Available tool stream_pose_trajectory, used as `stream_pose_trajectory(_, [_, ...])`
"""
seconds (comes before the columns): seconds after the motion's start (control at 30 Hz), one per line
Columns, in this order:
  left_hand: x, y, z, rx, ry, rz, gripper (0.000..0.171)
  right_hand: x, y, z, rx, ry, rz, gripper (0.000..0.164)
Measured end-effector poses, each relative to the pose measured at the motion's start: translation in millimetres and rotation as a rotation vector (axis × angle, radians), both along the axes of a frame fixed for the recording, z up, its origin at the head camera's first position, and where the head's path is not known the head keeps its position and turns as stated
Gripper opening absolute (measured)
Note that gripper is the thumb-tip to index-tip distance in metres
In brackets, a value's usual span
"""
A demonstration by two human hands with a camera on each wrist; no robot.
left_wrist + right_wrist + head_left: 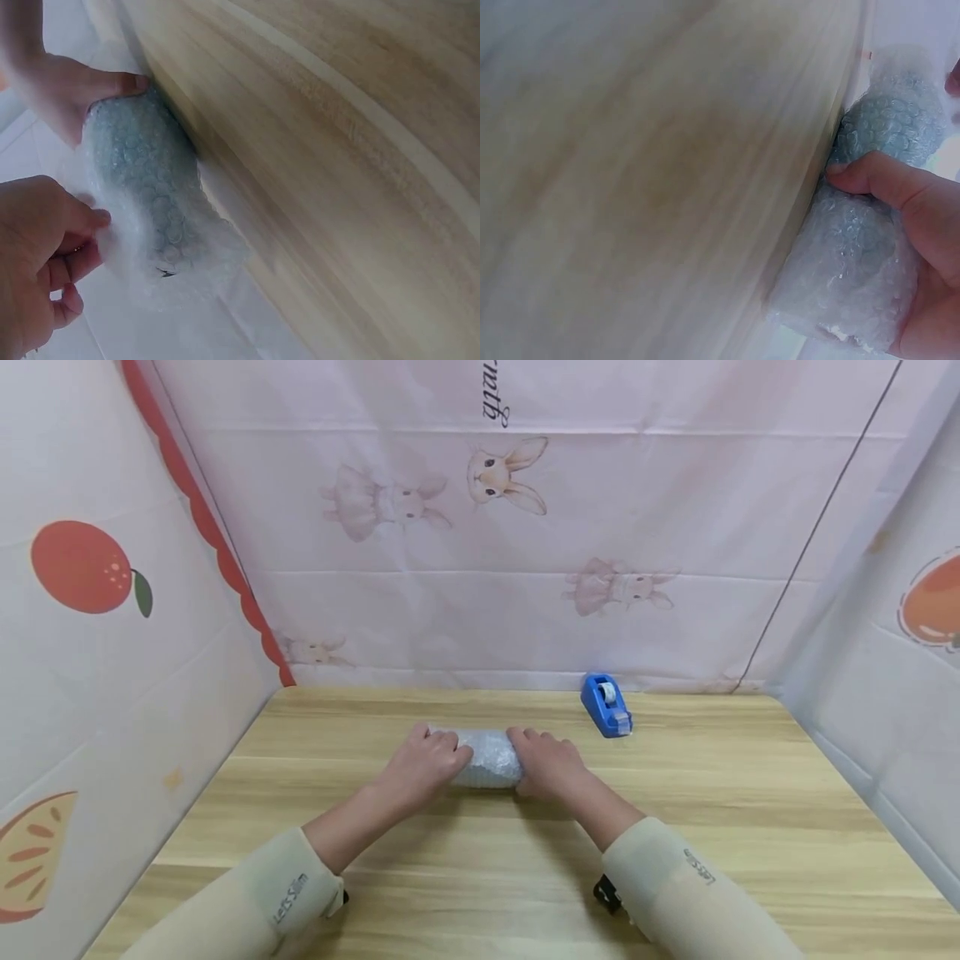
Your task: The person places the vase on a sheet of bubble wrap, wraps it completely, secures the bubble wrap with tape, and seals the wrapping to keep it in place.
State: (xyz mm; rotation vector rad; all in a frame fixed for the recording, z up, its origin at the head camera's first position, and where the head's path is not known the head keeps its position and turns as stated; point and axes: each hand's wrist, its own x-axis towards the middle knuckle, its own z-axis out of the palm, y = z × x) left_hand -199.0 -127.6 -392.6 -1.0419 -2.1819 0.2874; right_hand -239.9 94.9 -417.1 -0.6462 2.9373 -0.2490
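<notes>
A bundle rolled in bubble wrap (491, 760) lies crosswise on the wooden table between both hands. Something bluish-green shows through the wrap (142, 165), its kind hidden by the layers. At the bundle's left end, my left hand (431, 762) pinches the wrap between thumb and curled fingers, as the left wrist view shows at the wrap's edge. My right hand (549, 764) grips the right part of the bundle. In the right wrist view its thumb (870, 174) presses across the bubbles, and loose wrap extends past the hand toward the open end.
A blue tape dispenser (606, 705) with a roll of clear tape stands at the back right of the table (480, 868). Printed cloth (450, 610) hangs behind the table, and light panels with fruit pictures rise along both sides.
</notes>
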Motion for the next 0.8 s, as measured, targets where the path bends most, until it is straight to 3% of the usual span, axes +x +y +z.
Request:
stream_pose_trajectory(0.5, [-5.1,-4,-1.8,-0.024,-0.095,-0.033,0.023,-3.0,2,-2.6,0.004,0.012,0.010,0.080])
stream_pose_trajectory(0.57, [-3.3,-6,0.5,-0.015,-0.165,-0.010,0.023,-3.3,2,-2.7,0.003,0.011,0.011,0.080])
stream_pose_trajectory(0.67, [-4.0,-11,7.7,0.088,-0.353,0.087,0.030,-3.2,2,-2.6,-0.003,0.003,0.018,0.080])
stream_pose_trajectory(0.8, [-16.2,-27,18.0,0.448,-0.667,0.325,0.049,-2.4,3,-0.6,-0.005,0.001,0.018,0.080])
